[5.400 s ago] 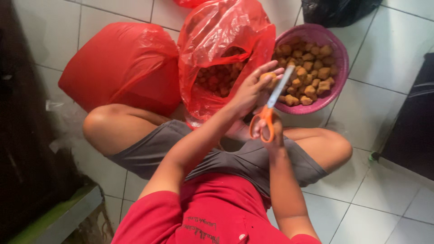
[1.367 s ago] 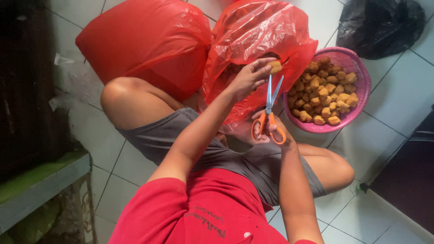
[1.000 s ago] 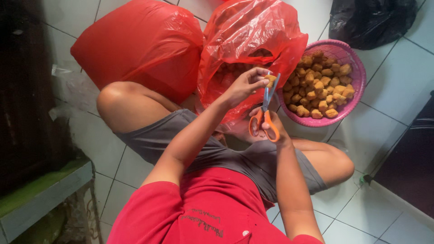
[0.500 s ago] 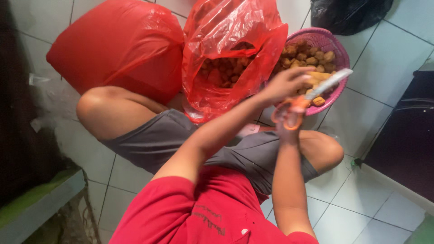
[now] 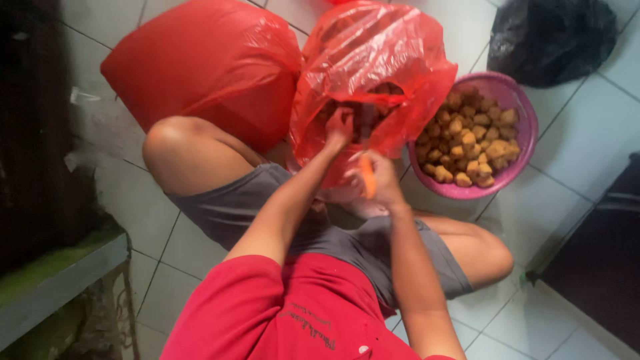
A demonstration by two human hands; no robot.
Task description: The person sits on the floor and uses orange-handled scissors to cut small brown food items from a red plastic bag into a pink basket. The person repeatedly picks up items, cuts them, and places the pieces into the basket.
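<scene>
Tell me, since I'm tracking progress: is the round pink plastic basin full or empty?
Nearly full. The round pink plastic basin holds a heap of golden-brown chunks that covers its bottom and rises close to its rim.

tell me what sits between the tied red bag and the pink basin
The open red bag of brown pieces, left hand reaching into it, seen in the head view.
</scene>
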